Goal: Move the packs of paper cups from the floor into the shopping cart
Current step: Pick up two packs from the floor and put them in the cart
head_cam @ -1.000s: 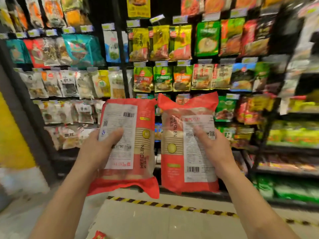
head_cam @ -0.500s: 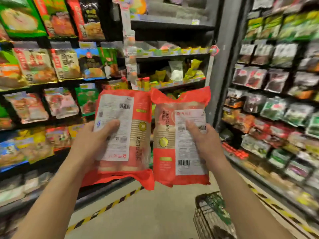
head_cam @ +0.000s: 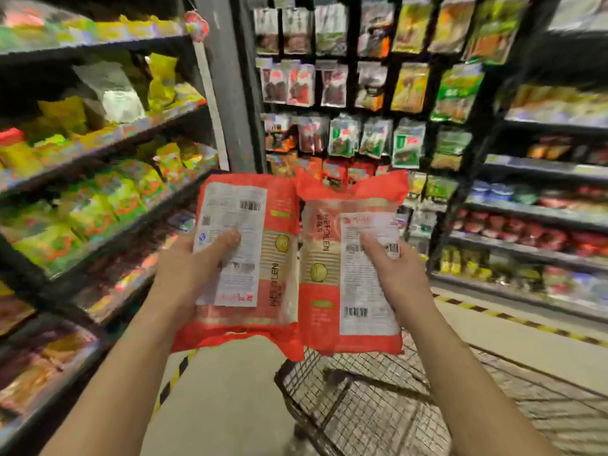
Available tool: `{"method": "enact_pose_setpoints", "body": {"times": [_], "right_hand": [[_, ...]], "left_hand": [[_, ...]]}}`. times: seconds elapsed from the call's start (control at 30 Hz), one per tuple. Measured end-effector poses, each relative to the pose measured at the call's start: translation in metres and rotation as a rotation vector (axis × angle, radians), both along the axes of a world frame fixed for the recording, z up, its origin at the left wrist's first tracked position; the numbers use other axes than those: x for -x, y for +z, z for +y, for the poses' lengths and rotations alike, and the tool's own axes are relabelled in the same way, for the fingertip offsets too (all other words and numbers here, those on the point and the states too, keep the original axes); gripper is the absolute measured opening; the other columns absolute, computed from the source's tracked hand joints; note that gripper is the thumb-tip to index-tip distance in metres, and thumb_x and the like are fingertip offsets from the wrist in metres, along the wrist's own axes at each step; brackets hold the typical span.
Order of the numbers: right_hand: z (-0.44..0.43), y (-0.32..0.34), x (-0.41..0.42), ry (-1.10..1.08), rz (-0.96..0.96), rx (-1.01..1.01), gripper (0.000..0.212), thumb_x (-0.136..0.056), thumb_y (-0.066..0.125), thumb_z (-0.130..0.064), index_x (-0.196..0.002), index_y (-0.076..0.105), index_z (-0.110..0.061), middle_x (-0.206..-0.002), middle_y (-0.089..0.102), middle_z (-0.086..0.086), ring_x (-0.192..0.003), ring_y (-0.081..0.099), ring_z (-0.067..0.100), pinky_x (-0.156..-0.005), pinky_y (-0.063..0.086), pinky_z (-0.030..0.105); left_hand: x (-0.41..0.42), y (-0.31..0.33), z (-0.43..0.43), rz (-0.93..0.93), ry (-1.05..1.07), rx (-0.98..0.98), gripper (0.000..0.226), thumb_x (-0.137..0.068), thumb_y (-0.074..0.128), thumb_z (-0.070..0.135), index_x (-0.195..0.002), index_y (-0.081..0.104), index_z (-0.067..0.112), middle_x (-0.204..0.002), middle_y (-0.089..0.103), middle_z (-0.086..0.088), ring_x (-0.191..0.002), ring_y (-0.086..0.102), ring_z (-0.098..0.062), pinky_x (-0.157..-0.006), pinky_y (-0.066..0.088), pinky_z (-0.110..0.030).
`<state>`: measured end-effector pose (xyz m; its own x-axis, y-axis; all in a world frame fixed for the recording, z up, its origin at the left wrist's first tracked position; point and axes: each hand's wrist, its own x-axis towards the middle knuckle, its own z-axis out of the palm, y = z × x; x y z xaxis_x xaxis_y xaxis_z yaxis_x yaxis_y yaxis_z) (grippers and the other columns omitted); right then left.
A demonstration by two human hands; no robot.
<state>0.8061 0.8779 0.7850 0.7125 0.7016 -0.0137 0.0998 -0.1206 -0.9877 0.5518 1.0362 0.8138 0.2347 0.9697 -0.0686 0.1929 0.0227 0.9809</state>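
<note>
"In the middle of the frame, what did you enter?" the checker asked.

"Two packs of paper cups, red and clear wrap, lettered NEFOLEN, held upright side by side with their inner edges meeting. Left pack: gripped by the left hand, thumb laid across the white label, the other fingers behind the pack and out of sight. Right pack: gripped by the right hand, thumb on its white label, fingers likewise hidden behind."

"And where did they stand against the cart?"

"Both were in the air, off the floor. The shopping cart, wire mesh with a dark rim, stood at lower right. The right pack's bottom edge showed just above the cart's far rim. The left pack hung mostly over bare floor to the left of the cart. Neither pack lay in the basket."

"Surroundings?"

"Left of frame: shelves of yellow and green snack bags, blurred. Upper centre: hanging packets on a dark rack. Right of frame: further shelves with red and green goods, too blurred to name. Yellow-and-black tape ran along the floor at the foot of the units."
</note>
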Motion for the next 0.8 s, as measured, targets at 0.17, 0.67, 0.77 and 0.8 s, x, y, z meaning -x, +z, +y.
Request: {"method": "enact_pose_setpoints", "body": {"times": [0.17, 0.67, 0.77, 0.8], "right_hand": [[-0.001, -0.056, -0.032, -0.245, 0.069, 0.070, 0.041, -0.091, 0.076, -0.060, -0.117, 0.076, -0.029, -0.106, 0.084, -0.007, -0.094, 0.081, 0.013, -0.089, 0.064, 0.043], [-0.099, -0.307, -0.087, -0.640, 0.386, 0.263, 0.028, -0.097, 0.075, -0.045, -0.110, 0.070, -0.021, -0.093, 0.085, -0.005, -0.080, 0.083, 0.011, -0.070, 0.069, 0.032], [-0.110, -0.357, -0.096, -0.651, 0.410, 0.285, 0.032, -0.097, 0.075, -0.046, -0.113, 0.070, -0.019, -0.089, 0.085, -0.010, -0.079, 0.083, 0.010, -0.069, 0.068, 0.030], [-0.112, -0.373, -0.100, -0.660, 0.420, 0.297, 0.039, -0.095, 0.076, -0.050, -0.117, 0.071, -0.018, -0.094, 0.085, -0.006, -0.082, 0.083, 0.011, -0.076, 0.069, 0.036]], "left_hand": [[-0.077, -0.057, 0.052, 0.066, -0.232, 0.100, 0.051, -0.076, 0.090, 0.051, -0.112, 0.079, 0.017, -0.097, 0.086, -0.006, -0.086, 0.085, -0.031, -0.076, 0.069, -0.050], [-0.253, -0.313, 0.015, 0.465, -0.696, 0.195, 0.033, -0.091, 0.081, 0.051, -0.113, 0.075, 0.026, -0.097, 0.082, 0.007, -0.082, 0.080, -0.012, -0.072, 0.060, -0.029], [-0.269, -0.367, 0.006, 0.493, -0.727, 0.188, 0.033, -0.094, 0.079, 0.048, -0.120, 0.077, 0.027, -0.104, 0.083, 0.006, -0.092, 0.080, -0.014, -0.082, 0.062, -0.031], [-0.270, -0.385, 0.006, 0.504, -0.736, 0.188, 0.033, -0.097, 0.077, 0.045, -0.124, 0.076, 0.027, -0.108, 0.082, 0.006, -0.095, 0.079, -0.013, -0.083, 0.062, -0.031]]}}
